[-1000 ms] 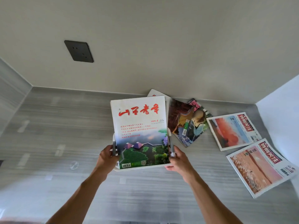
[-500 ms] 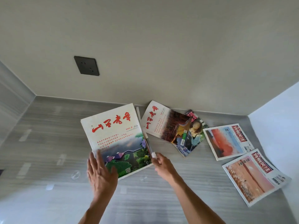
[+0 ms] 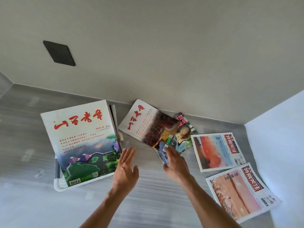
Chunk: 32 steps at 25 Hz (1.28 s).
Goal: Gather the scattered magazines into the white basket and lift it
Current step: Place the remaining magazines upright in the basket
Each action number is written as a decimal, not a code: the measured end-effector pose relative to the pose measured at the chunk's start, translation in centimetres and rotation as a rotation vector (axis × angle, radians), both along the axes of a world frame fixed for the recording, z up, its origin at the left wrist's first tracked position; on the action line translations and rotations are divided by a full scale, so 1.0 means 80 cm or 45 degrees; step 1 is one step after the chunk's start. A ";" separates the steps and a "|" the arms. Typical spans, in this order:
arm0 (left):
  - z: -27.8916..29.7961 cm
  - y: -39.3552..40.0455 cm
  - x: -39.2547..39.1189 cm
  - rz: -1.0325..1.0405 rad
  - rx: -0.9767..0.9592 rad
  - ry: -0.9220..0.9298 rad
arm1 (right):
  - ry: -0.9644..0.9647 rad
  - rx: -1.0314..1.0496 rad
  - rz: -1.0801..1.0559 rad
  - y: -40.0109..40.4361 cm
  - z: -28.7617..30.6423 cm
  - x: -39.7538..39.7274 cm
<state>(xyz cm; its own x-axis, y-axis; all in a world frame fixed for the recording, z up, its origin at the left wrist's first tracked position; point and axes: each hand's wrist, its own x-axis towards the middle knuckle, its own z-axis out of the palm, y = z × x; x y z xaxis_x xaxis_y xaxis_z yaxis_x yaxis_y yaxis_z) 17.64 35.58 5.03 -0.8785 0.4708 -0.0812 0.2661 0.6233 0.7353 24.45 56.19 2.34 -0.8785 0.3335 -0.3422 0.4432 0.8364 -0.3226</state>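
Note:
The white basket (image 3: 57, 183) sits at the left, almost wholly covered by a white magazine with red title and a landscape photo (image 3: 82, 142) lying on top of it. To its right a similar magazine (image 3: 144, 124) lies on a pile with a magazine showing a person's portrait (image 3: 182, 137). My left hand (image 3: 126, 168) hovers flat, fingers straight, between the basket and the pile, holding nothing. My right hand (image 3: 176, 163) reaches onto the near edge of the pile, fingers extended over a blue cover (image 3: 162, 155).
Two newspaper-style magazines with red-orange photos lie at the right, one (image 3: 215, 150) farther and one (image 3: 240, 191) nearer. The grey counter meets a beige wall behind and a white wall at the right. A dark socket plate (image 3: 59, 53) is on the wall.
Both hands have let go of the basket with the magazine, now set down at the left. My left hand moved right; my right hand moved onto the pile.

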 end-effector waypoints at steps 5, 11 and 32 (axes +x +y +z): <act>-0.001 0.007 0.015 0.079 0.068 0.035 | -0.225 0.134 0.511 0.025 -0.031 -0.024; 0.019 0.034 0.026 0.099 0.049 0.023 | -0.314 0.098 0.724 -0.003 -0.037 0.052; -0.071 0.079 0.055 0.978 0.405 -1.201 | -0.235 -0.084 0.038 -0.051 -0.051 0.200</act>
<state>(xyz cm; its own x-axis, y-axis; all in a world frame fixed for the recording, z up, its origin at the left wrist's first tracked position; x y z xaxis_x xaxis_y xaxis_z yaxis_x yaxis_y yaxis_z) 22.07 41.91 -0.67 -0.5958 -0.0216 -0.8029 -0.7965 0.1444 0.5872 40.47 52.09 -1.75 -0.8080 0.2801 -0.5184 0.4753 0.8297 -0.2926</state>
